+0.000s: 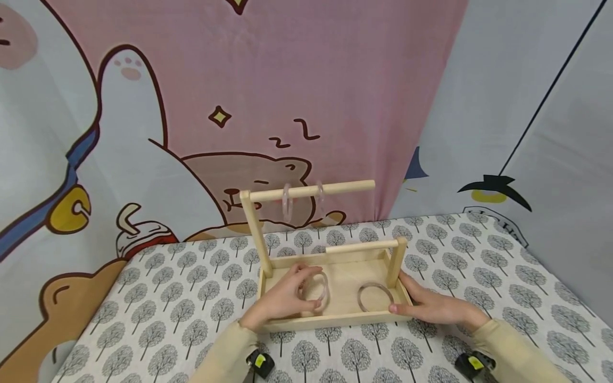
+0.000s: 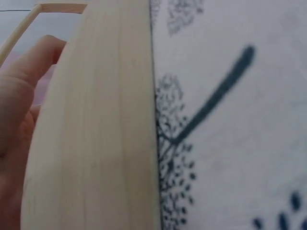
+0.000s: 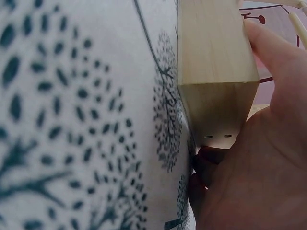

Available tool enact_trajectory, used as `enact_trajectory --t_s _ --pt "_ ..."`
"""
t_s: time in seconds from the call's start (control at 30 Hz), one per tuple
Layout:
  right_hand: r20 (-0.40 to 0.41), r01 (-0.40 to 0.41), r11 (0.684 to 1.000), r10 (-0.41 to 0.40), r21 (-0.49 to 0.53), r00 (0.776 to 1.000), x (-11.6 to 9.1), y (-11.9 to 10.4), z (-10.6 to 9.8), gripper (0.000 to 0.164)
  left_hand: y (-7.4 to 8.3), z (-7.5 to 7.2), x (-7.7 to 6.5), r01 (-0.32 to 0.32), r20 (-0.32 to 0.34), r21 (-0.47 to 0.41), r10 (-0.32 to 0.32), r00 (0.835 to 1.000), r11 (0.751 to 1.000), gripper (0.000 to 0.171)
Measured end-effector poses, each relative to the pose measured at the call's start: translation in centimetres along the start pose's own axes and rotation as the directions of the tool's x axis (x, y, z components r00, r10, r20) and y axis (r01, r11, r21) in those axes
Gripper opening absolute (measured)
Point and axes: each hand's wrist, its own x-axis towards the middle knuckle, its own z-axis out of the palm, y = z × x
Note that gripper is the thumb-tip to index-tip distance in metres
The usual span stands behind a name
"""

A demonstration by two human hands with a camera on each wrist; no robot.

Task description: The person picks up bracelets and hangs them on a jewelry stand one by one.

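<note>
In the head view, my left hand (image 1: 286, 296) reaches into a pale wooden tray stand (image 1: 335, 321) and pinches a translucent pinkish bangle (image 1: 327, 290) between thumb and fingers. A second bangle (image 1: 360, 298) lies on the tray floor towards the right. My right hand (image 1: 433, 305) grips the tray's right front corner, thumb over the rim and fingers along the outside. From the right wrist, the tray's corner (image 3: 218, 43) shows with the hand around it. The left wrist view is mostly filled by the front wall (image 2: 96, 120), which hides much of that hand.
An upper wooden bar (image 1: 345, 188) on the left post carries two hanging bangles (image 1: 287, 205). A shorter, lower bar (image 1: 359, 247) extends leftward from the right post (image 1: 396, 263). The stand is on a tree-print cloth (image 1: 191, 319), before a cartoon curtain (image 1: 335, 80).
</note>
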Motion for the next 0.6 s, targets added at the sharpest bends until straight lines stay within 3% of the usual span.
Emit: enact_trajectory --t_s 0.17,0.43,0.6 --pt "-0.004 0.002 1.000 -0.002 -0.012 1.000 0.06 0.11 -0.04 0.094 0.14 -0.11 0.06 0.020 -0.030 -0.091 -0.023 0.999 0.996 0.078" --pt "0.001 0.020 1.000 -0.020 0.017 1.000 0.08 -0.02 0.09 0.094 0.33 -0.27 0.39 0.007 -0.064 -0.149 -0.016 0.998 0.989 0.074" --pt "0.001 0.016 1.000 -0.016 0.006 1.000 0.03 -0.11 -0.03 0.094 0.97 -0.51 0.62 0.000 -0.090 -0.269 -0.025 0.996 0.963 0.073"
